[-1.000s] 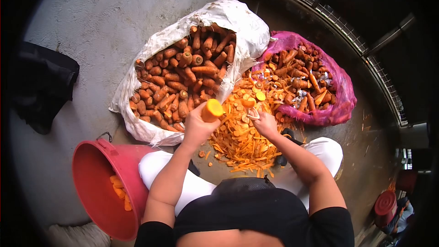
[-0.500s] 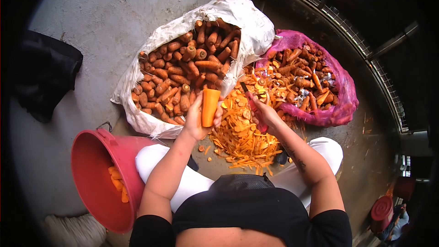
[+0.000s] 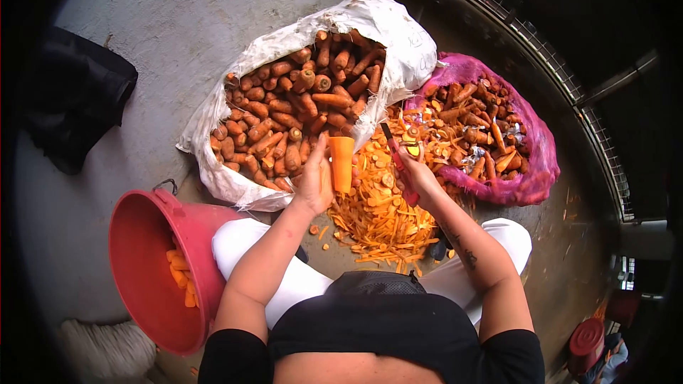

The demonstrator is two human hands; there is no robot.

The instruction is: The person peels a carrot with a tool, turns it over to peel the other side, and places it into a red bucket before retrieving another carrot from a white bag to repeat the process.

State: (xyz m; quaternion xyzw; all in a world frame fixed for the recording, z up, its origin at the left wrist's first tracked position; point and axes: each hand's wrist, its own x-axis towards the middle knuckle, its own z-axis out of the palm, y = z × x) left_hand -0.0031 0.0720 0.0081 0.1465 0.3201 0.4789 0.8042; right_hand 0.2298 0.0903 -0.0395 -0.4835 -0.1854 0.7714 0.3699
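My left hand is closed on a thick peeled carrot, its broad end up, in front of the open white sack. Part of those fingers is hidden behind the carrot. To the right, my right hand grips a red-handled tool with a narrow dark blade pointing up and away from me. The blade is apart from the carrot. Beneath both hands spreads a heap of orange peelings mixed with cut carrot ends.
A white sack of unpeeled carrots lies ahead. Beside it, a pink mesh sack holds carrots and scraps. At my left, a tilted red bucket contains peeled pieces. Black cloth hangs by the wall; another person is far right.
The peeled carrot has shifted right and turned a little in my left hand, whose fingers are now straighter. My right hand has barely moved, still gripping the red-handled tool.
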